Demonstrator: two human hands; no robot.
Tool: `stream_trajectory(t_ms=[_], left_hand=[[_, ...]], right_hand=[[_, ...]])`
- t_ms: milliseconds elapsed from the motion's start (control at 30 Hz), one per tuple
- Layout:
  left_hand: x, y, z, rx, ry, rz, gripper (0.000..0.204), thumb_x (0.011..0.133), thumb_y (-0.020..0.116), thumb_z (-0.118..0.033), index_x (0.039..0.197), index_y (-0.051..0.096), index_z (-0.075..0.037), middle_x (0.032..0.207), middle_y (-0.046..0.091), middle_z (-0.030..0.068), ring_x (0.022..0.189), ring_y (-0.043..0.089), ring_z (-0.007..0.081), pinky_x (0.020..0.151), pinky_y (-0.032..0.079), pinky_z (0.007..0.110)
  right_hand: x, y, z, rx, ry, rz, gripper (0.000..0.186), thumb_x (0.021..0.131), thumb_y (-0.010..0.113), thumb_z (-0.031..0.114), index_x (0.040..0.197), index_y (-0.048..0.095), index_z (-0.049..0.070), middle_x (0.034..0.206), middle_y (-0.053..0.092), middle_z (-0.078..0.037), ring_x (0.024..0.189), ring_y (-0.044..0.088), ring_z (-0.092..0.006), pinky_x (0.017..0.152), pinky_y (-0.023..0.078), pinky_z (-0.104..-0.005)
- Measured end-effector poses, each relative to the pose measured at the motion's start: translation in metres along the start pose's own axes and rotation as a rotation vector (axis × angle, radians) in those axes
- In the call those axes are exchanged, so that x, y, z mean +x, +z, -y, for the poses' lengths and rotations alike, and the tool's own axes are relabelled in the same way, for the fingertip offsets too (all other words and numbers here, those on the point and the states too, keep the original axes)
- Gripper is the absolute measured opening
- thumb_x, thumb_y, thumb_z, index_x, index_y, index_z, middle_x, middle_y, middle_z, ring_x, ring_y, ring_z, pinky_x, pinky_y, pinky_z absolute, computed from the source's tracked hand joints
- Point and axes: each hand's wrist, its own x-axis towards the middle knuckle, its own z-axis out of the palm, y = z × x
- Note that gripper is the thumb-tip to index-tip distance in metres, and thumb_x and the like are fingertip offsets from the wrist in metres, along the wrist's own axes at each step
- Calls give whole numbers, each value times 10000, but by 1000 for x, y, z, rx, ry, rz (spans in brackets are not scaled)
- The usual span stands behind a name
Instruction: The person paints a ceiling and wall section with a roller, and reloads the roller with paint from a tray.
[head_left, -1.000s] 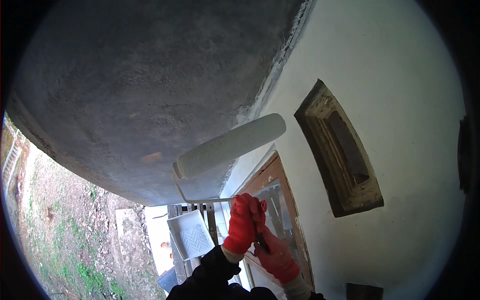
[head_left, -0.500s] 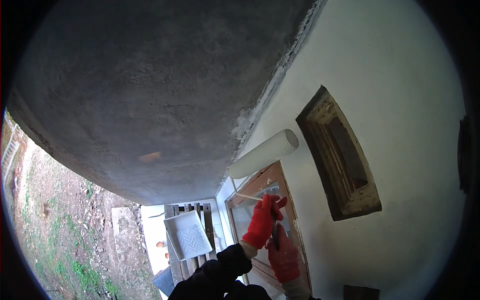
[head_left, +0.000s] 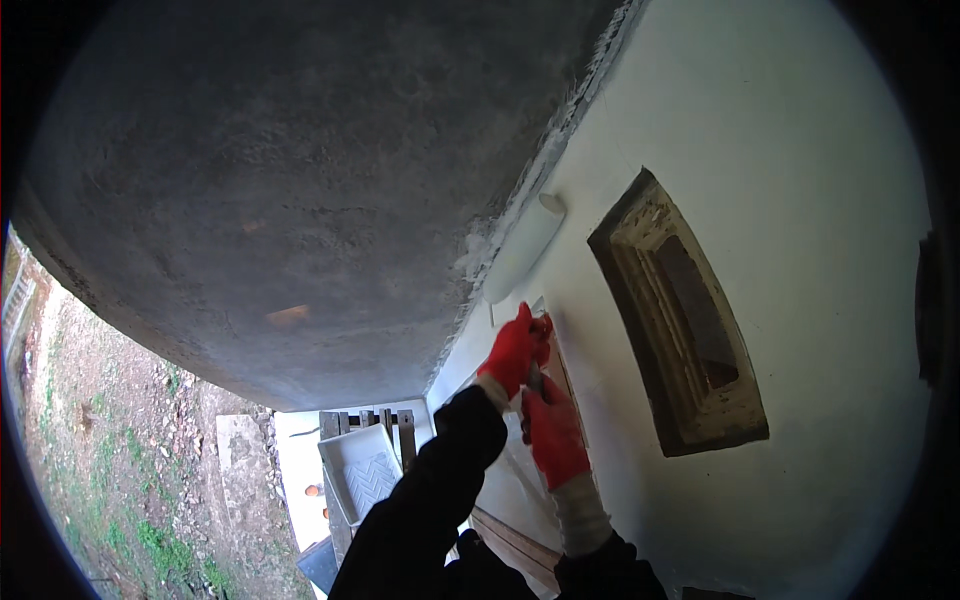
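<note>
Both my hands wear red gloves and are closed around the handle of a paint roller (head_left: 525, 248). My left hand (head_left: 514, 352) is higher up, close to the wire frame. Below it, my right hand (head_left: 555, 432) grips the lower end of the handle, which is mostly hidden by the gloves. The fat white roller sleeve lies along the top of the white wall (head_left: 800, 200), where it meets the dark grey ceiling (head_left: 280, 180). It appears to touch the wall.
A pale paint tray (head_left: 362, 478) stands on a slatted wooden platform (head_left: 405, 430) at lower left. Right of the roller, a recessed wooden window (head_left: 680, 310) sits in the wall. Partly behind my arms is a wood-framed door or window (head_left: 515, 535). Rough ground (head_left: 130, 430) lies far left.
Both hands have moved up and forward with the paint roller. Its sleeve has gone from hanging away from the wall to lying along the wall's edge beneath the ceiling.
</note>
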Motion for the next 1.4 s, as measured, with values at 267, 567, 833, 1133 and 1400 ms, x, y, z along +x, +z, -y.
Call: stream_trajectory(t_ms=[267, 567, 833, 1133, 1400], left_hand=[[-33, -1, 31, 21, -149, 4, 464, 938, 401, -507, 727, 486, -102, 699, 550, 36, 434, 372, 149, 426, 311, 304], [-26, 4, -3, -4, -54, -113, 458, 936, 399, -516, 735, 475, -111, 731, 581, 37, 470, 413, 137, 448, 335, 289], [-187, 73, 54, 229, 301, -351, 333, 966, 408, -361, 835, 510, -73, 619, 471, 19, 430, 372, 85, 498, 420, 245], [-152, 97, 57, 205, 197, -317, 252, 938, 487, -246, 1093, 489, -48, 833, 573, 76, 533, 534, 135, 453, 430, 256], [-53, 78, 30, 198, 49, -123, 159, 944, 433, -243, 937, 478, -90, 794, 514, 65, 669, 639, 256, 385, 373, 283]], right_hand=[[-29, 8, -49, 14, -7, -205, 391, 866, 524, 139, 1255, 502, 109, 629, 482, 30, 462, 433, -56, 389, 364, -230], [-3, 6, -31, -44, -86, -18, 385, 847, 601, 144, 1216, 527, 65, 682, 548, 11, 483, 469, -60, 417, 382, -236], [-120, -68, -63, 176, 240, 374, 499, 828, 568, 63, 1309, 438, 39, 807, 577, -35, 643, 547, -87, 544, 440, -246], [-130, -55, -51, 6, 125, 24, 172, 869, 510, 134, 1020, 526, 54, 631, 531, -19, 478, 493, -86, 420, 381, -241], [-63, -27, -18, 192, 69, -89, 161, 919, 469, 232, 838, 501, 97, 506, 431, 15, 347, 394, -87, 320, 302, -245]])
